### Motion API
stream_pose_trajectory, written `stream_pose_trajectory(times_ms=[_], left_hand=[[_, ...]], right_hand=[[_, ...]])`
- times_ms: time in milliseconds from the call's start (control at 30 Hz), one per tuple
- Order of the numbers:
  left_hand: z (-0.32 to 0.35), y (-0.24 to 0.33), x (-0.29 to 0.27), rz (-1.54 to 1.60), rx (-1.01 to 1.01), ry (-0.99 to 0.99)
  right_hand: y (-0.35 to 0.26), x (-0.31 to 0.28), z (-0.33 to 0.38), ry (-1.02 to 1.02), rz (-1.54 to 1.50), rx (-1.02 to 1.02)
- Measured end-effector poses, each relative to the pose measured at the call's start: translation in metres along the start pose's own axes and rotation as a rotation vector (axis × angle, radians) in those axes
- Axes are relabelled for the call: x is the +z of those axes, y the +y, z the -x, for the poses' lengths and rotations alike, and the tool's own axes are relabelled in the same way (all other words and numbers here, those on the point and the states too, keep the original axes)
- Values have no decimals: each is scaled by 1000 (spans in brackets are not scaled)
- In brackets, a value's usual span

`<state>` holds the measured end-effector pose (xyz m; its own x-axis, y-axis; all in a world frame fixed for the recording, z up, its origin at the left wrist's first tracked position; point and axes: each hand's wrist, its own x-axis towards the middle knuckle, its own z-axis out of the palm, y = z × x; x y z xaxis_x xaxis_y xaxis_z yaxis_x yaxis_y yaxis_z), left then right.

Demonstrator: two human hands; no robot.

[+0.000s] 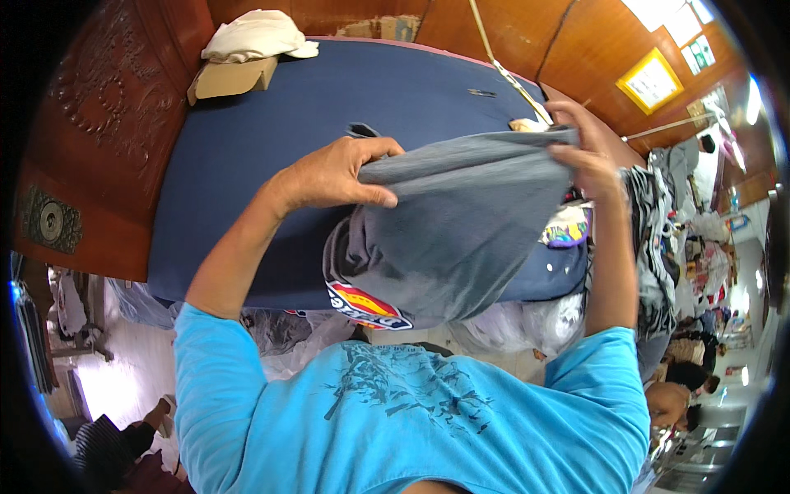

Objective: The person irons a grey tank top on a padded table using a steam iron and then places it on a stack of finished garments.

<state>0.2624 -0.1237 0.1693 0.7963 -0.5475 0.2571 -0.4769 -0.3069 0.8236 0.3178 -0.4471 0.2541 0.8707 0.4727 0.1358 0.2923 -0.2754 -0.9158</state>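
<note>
Both of my hands hold up a grey T-shirt (469, 222), stretched between them above the table. My left hand (337, 174) grips the folded upper edge on the left, thumb in front and fingers behind the cloth. At the right end, my right hand (586, 152) pinches the gathered corner; it is slightly blurred. The middle of the cloth hangs down toward my chest. A red, yellow and white print (368, 306) shows at its lower left. The cloth hides part of the table behind it.
A dark blue padded table (247, 165) lies before me. On it are small snips (481, 93) and a colourful printed cloth (568, 226). White cloth (257, 34) tops a cardboard box (234, 80) at the far left. Dark garments (650, 247) hang at the right. Plastic bags (510, 329) lie below.
</note>
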Motion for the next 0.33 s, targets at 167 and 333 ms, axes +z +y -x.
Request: stream_pose_trajectory(times_ms=[167, 333], left_hand=[[-10, 76, 26, -331, -151, -318], [22, 88, 65, -239, -172, -120]], right_hand=[[-100, -130, 130, 356, 362, -359], [-146, -200, 228, 826, 438, -391]])
